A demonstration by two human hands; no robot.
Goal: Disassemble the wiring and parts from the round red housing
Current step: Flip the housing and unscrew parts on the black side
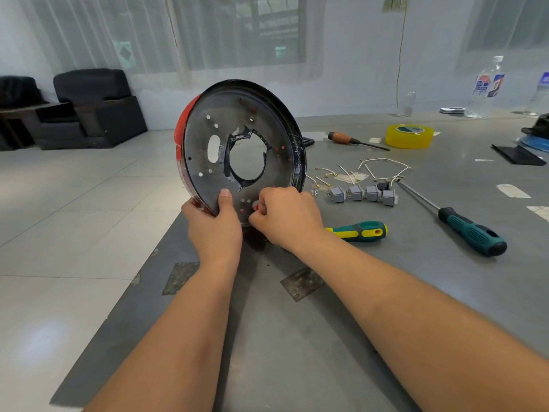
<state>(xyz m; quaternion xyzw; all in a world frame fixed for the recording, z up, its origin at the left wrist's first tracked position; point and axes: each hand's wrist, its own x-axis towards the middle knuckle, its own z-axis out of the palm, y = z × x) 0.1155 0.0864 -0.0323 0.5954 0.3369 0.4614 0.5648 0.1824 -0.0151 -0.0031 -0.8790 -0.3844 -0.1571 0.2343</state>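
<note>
The round red housing [237,144] stands on edge at the near left part of the grey table [386,278], its dark inner face turned toward the camera and its red outer shell showing only along the left rim. The left hand [215,224] grips the lower left rim, thumb pressed flat on the inner face and fingers wrapped behind. The right hand [285,214] sits just right of it at the bottom of the housing, fingers curled together and pinching something small and red at the plate (what exactly cannot be told). The two hands are close together, nearly touching.

The housing's inner face shows a large central hole edged with torn black tape, an oval opening to its left, and scattered small holes.

To the right on the table lie loose white wires [383,169] and a row of grey switches [364,194]. A green-and-yellow screwdriver [359,231] lies just right of the right wrist, a dark green screwdriver [463,227] farther right, and a brown-handled screwdriver [353,140] beyond, beside a yellow tape roll [410,136]. Plastic bottles [487,87] stand at the far right.
</note>
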